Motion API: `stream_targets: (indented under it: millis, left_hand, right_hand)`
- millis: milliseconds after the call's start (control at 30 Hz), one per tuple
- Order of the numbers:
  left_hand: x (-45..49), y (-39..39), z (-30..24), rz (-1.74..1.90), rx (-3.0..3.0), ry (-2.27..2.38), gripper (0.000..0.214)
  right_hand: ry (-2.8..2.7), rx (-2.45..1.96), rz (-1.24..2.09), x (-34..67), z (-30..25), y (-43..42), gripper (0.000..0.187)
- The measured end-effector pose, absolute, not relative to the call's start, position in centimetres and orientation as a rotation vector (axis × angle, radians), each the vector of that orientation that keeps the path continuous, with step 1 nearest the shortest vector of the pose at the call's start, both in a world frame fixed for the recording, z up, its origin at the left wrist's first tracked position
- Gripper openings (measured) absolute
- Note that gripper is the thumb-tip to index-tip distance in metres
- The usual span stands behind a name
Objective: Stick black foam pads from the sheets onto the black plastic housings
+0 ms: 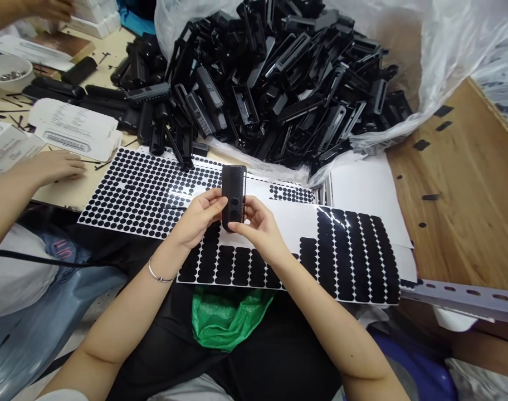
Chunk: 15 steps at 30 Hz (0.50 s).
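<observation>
A black ribbed plastic casing (233,192) stands upright between my two hands, above the sticker sheets. My left hand (201,214) pinches its left edge with thumb and fingers. On the other side, my right hand (260,225) grips the lower right, the thumb near its bottom end. Beneath my hands lies a white sheet of black oblong stickers (346,250), with a bare white stretch in its middle. A sheet of round black stickers (128,192) extends to the left.
A large heap of black plastic casings (279,83) fills a clear plastic bag (438,55) at the back. A co-worker's hand (55,167) rests at left beside printed leaflets (74,128). A white bowl (11,83) holds small metal parts. A green bag (229,317) hangs below the table edge.
</observation>
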<state>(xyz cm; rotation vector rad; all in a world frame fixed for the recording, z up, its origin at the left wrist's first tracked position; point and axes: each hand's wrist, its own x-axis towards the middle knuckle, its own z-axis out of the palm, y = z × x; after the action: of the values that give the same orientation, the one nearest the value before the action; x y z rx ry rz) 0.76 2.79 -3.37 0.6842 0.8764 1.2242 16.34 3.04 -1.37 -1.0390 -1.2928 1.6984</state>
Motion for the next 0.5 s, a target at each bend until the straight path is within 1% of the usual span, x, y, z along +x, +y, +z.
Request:
stream_targets:
  millis: [133, 233, 300, 367, 433, 500]
  left_hand:
    - [0.7, 2.6, -3.0, 1.179, 0.743, 0.89, 0.043]
    - [0.5, 2.5, -2.6, 1.183, 0.79, 0.939, 0.05]
    - [0.0, 2.6, -2.4, 1.234, 0.8, 0.966, 0.063]
    - [-0.4, 2.8, -2.3, 1.316, 0.777, 0.977, 0.07]
    - [-0.8, 3.0, -2.4, 1.38, 0.722, 0.986, 0.069]
    - [-1.0, 3.2, -2.6, 1.38, 0.68, 1.002, 0.062]
  right_hand:
    - [-1.28, -1.083, 1.615, 16.2, -1.3, 3.2, 0.036]
    - [-1.383, -1.093, 1.607, 17.0, -0.4, 3.4, 0.037]
    - [-1.606, -1.018, 1.655, 18.0, 0.6, 3.5, 0.035]
    - [-1.913, -0.871, 1.733, 18.8, 1.6, 3.3, 0.03]
    - [-2.194, -0.678, 1.808, 19.2, 2.0, 2.8, 0.027]
    - [-2.356, -0.546, 1.774, 19.1, 1.7, 2.3, 0.027]
